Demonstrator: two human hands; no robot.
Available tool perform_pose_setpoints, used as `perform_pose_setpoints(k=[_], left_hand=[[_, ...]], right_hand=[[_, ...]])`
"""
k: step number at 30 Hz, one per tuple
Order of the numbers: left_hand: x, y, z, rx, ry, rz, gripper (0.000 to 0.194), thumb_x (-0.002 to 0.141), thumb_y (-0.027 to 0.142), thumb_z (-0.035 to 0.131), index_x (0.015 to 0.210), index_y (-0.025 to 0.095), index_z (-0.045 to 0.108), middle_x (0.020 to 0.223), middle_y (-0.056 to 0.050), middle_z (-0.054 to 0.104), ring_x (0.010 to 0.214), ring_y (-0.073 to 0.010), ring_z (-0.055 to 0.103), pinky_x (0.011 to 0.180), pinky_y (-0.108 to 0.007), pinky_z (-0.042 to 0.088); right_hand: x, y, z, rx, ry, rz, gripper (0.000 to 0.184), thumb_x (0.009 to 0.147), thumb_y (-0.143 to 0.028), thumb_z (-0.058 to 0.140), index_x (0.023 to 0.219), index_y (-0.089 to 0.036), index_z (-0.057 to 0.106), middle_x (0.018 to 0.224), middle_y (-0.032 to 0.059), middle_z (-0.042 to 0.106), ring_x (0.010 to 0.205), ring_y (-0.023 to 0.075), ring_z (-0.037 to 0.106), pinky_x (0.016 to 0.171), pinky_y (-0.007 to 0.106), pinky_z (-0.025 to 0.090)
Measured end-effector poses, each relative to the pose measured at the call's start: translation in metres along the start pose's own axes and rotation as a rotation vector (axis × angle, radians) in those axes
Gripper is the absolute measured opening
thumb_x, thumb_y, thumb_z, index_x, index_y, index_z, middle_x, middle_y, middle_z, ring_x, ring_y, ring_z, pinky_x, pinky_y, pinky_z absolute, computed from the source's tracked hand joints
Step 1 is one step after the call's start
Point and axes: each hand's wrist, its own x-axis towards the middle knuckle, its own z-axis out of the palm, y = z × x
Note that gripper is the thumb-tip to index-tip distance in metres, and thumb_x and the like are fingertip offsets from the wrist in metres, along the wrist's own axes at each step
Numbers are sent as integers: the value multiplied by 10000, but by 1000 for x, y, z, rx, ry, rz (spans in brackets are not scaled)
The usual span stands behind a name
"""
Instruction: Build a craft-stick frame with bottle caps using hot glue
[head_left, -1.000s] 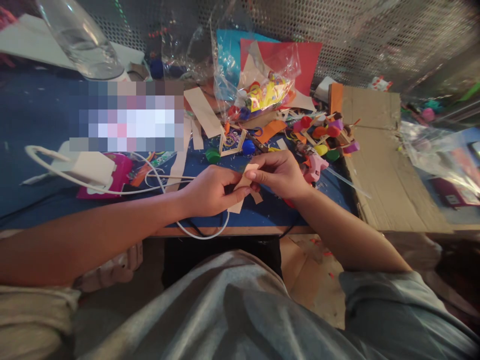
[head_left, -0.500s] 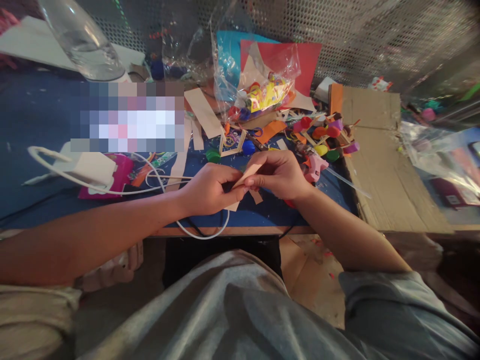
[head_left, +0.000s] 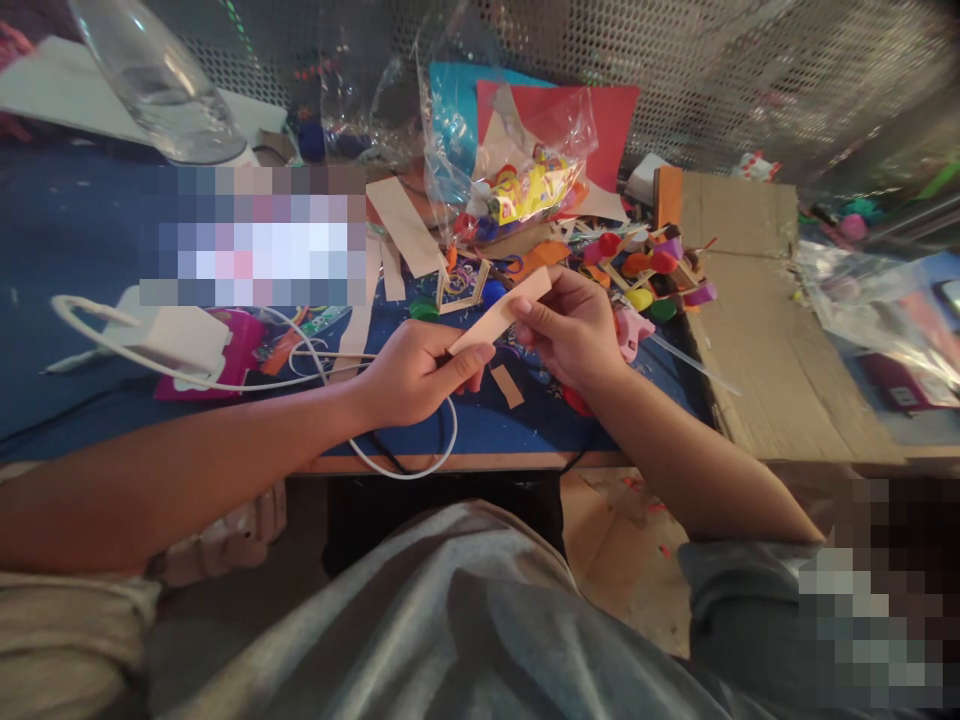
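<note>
Between my two hands is a pale tan strip of paper or card [head_left: 501,312], tilted up to the right. My left hand [head_left: 424,375] pinches its lower left end between thumb and fingers. Farther along, my right hand [head_left: 574,325] grips it near the upper right end, thumb on the face and fingers behind. A small tan card piece [head_left: 508,386] lies on the blue tabletop [head_left: 480,435] just below the strip. A pink glue gun [head_left: 634,333] rests beside my right hand, partly hidden by it.
A white cable [head_left: 450,440] loops from a white adapter [head_left: 187,340] at the left. Behind my hands lie colourful bottle caps [head_left: 609,245], paper strips [head_left: 405,225] and a clear plastic bag [head_left: 450,130]. Brown cardboard [head_left: 780,350] covers the right side. A water bottle [head_left: 176,110] stands back left.
The strip has turned so its broad face shows, and it reaches farther up to the right. My right hand has shifted its hold along it. The small card piece below is now uncovered.
</note>
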Motion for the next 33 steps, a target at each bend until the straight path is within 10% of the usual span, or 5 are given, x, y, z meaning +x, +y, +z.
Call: perform_pose_setpoints(k=[7, 12, 33], left_hand=[[1, 0, 0, -129, 235, 42, 656, 1112, 627, 625, 633, 183, 693, 562, -43, 684, 518, -116, 628, 534, -232, 482], [2, -2, -1, -197, 395, 60, 665, 1070, 683, 677, 622, 193, 646, 573, -26, 655, 512, -110, 590, 530, -246, 483], [5, 0, 1, -252, 346, 47, 527, 939, 673, 877, 839, 215, 636, 708, 11, 635, 568, -96, 540, 509, -256, 459]], right_hand=[[-2, 6, -6, 5, -9, 2, 492, 704, -510, 1089, 945, -227, 766, 728, -59, 711, 495, 62, 554, 447, 203, 462], [-9, 3, -4, -20, -330, 81, 480, 750, -332, 1072, 1115, -183, 799, 834, -21, 782, 603, 89, 663, 532, 204, 542], [-13, -7, -4, -305, -616, 108, 339, 802, -410, 1029, 875, -151, 823, 744, 3, 771, 612, 100, 642, 568, 205, 522]])
